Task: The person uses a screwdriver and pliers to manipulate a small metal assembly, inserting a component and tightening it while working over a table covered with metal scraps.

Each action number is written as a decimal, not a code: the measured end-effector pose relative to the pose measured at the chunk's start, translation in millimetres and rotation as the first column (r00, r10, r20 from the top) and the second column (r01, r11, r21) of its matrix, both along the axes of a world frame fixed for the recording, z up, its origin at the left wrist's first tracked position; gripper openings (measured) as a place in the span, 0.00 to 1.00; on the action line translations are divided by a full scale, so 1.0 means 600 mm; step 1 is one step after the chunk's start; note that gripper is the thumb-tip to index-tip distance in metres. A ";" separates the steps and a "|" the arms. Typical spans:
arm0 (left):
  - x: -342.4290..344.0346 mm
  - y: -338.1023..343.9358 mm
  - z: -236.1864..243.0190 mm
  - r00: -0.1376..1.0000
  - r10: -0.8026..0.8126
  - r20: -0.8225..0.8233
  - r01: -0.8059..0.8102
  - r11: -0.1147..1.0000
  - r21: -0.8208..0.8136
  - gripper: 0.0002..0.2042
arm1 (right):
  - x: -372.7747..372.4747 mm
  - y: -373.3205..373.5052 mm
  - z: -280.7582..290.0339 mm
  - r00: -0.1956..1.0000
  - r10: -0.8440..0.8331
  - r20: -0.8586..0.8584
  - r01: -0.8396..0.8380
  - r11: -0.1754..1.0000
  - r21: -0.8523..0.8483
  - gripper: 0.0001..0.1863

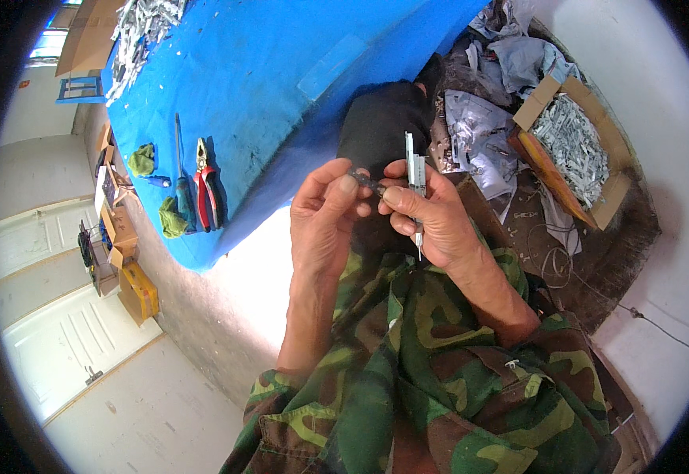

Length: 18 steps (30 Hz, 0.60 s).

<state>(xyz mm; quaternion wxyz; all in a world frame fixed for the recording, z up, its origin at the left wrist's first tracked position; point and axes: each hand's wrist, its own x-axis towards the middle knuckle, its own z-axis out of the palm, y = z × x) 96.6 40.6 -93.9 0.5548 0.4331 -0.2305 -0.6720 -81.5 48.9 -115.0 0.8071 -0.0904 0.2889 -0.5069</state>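
Note:
My left hand (324, 212) pinches one end of a small dark part (368, 182) between thumb and fingers. Meeting it from the other side, my right hand (433, 213) has its thumb and index finger at that same part. A thin, silvery metal strip (416, 170) stands up through my right hand's fingers, its lower end poking out below them. Both hands are close together above my lap, over a dark trouser leg. The exact kind of the small part is too hard to make out, as fingertips cover much of it.
On the blue-covered table (257, 87) lie red-handled pliers (204, 186), a screwdriver (182, 189), green cloths (172, 218) and a heap of metal strips (143, 35). At right, a cardboard box (617, 186) holds many similar strips, beside grey plastic bags (478, 118) and a cord.

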 end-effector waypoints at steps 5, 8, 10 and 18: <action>-0.001 0.002 0.003 1.000 0.010 0.004 -0.010 1.000 -0.003 0.13 | 0.003 0.000 0.002 1.000 0.000 -0.023 0.000 1.000 -0.008 0.19; 0.002 0.002 0.002 1.000 0.005 0.008 -0.004 1.000 -0.008 0.12 | 0.004 0.001 0.001 1.000 0.004 -0.028 -0.004 1.000 -0.005 0.18; 0.003 0.002 0.002 1.000 0.005 0.017 -0.005 1.000 -0.005 0.12 | 0.004 0.001 -0.001 0.999 0.007 -0.035 -0.007 1.000 -0.006 0.17; -0.001 0.004 0.005 0.999 0.011 0.049 -0.012 1.000 0.018 0.13 | 0.003 0.002 -0.007 1.000 0.008 0.024 -0.008 1.000 -0.006 0.16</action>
